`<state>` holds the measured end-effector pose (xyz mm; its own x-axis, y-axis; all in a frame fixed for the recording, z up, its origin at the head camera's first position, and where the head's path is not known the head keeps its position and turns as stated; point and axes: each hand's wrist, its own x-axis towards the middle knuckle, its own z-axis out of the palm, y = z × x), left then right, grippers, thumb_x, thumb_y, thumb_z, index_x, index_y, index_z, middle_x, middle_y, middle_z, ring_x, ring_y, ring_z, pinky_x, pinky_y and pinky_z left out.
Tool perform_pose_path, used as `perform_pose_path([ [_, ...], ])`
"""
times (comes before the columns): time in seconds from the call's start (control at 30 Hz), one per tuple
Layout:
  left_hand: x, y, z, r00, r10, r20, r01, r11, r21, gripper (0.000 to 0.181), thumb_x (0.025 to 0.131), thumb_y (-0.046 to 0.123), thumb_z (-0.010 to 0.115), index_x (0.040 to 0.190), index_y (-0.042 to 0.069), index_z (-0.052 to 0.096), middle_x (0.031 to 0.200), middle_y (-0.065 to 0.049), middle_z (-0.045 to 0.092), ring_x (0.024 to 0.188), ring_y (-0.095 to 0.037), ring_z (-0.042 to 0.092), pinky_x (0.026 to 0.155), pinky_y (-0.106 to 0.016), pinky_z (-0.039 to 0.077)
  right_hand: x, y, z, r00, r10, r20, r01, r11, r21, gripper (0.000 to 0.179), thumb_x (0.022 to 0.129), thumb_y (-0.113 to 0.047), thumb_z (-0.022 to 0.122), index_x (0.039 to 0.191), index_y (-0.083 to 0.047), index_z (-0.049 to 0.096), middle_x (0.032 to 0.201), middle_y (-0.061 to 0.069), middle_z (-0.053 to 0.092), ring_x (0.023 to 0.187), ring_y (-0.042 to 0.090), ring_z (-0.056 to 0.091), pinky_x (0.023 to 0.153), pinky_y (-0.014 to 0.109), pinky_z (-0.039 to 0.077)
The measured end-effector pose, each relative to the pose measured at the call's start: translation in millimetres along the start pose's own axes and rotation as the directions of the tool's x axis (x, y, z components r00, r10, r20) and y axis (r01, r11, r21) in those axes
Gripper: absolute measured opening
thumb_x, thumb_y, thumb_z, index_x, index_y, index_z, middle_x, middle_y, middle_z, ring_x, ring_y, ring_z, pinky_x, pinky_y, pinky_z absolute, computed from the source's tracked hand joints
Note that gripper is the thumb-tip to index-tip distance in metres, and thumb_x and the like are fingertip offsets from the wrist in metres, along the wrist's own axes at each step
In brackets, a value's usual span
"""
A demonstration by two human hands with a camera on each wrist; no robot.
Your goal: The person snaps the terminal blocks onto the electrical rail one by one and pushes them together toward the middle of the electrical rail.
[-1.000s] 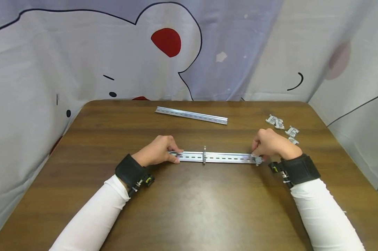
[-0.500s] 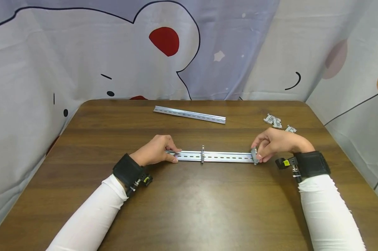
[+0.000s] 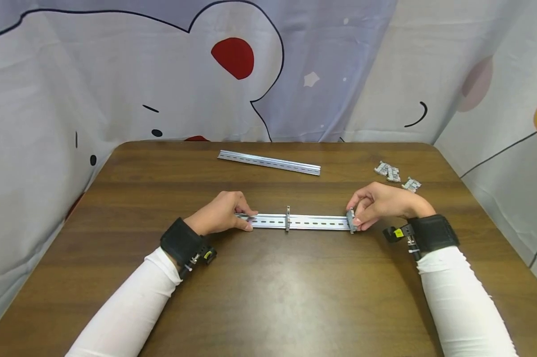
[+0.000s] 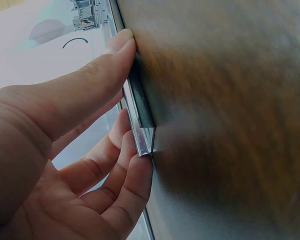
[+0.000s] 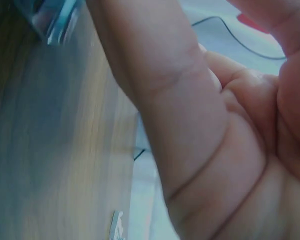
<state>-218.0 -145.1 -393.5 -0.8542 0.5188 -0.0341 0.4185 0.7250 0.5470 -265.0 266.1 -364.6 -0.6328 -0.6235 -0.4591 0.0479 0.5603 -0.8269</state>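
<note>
So my left hand [image 3: 224, 213] has the left end of a slotted metal rail [image 3: 317, 222] pinched, thumb on the near edge and fingers on the far one. The rail lies flat on the wooden bench [image 3: 273, 292], running left to right in front of me. My right hand [image 3: 384, 201] is pinching a small gray block [image 3: 351, 221] over the right part of the rail; can't tell if it's clipped on. Another thin block [image 3: 288, 219] stands upright across the rail, between my hands. Behind all that there's a spare rail [image 3: 268, 162] lying at a slight slant, and toward the back right, a pair of gray pieces [image 3: 388, 171] with a single gray piece [image 3: 411, 185] just beside them.
</note>
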Motion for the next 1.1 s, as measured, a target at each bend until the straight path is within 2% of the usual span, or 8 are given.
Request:
perform_pose_path([
  [0.37, 0.2, 1.7, 0.0, 1.0, -0.012, -0.007, 0.012, 1.0, -0.007, 0.04, 0.073, 0.023, 0.087, 0.11, 0.015, 0.076, 0.093, -0.002, 0.061, 0.087, -0.019, 0.057, 0.076, -0.032, 0.047, 18.1, -13, 22, 0.996, -0.084, -0.014, 0.084, 0.996, 0.028, 0.046, 0.084, -0.005, 0.075, 0.12, 0.013, 0.053, 0.092, 0.023, 0.071, 0.085, 0.035, 0.07, 0.079, 0.047, 0.055],
  [0.9, -0.9, 2.7, -2.0, 1.0, -0.017, 0.003, 0.017, 1.0, -0.004, 0.04, 0.073, 0.023, 0.086, 0.111, 0.015, 0.075, 0.095, -0.002, 0.062, 0.089, -0.02, 0.057, 0.077, -0.033, 0.047, 35.1, -28, 49, 0.991, -0.12, -0.051, 0.123, 0.991, 0.05, 0.048, 0.086, -0.008, 0.074, 0.125, 0.012, 0.052, 0.093, 0.022, 0.072, 0.086, 0.035, 0.071, 0.079, 0.046, 0.055],
  [1.1, -1.5, 3.6, -2.5, 1.0, -0.022, 0.008, 0.022, 1.0, -0.003, 0.04, 0.073, 0.023, 0.086, 0.111, 0.015, 0.075, 0.095, -0.002, 0.061, 0.089, -0.02, 0.056, 0.077, -0.033, 0.047, 42.2, -30, 59, 0.989, -0.129, -0.076, 0.137, 0.984, 0.111, 0.049, 0.086, -0.004, 0.073, 0.126, 0.013, 0.05, 0.094, 0.024, 0.071, 0.087, 0.034, 0.071, 0.079, 0.046, 0.055],
])
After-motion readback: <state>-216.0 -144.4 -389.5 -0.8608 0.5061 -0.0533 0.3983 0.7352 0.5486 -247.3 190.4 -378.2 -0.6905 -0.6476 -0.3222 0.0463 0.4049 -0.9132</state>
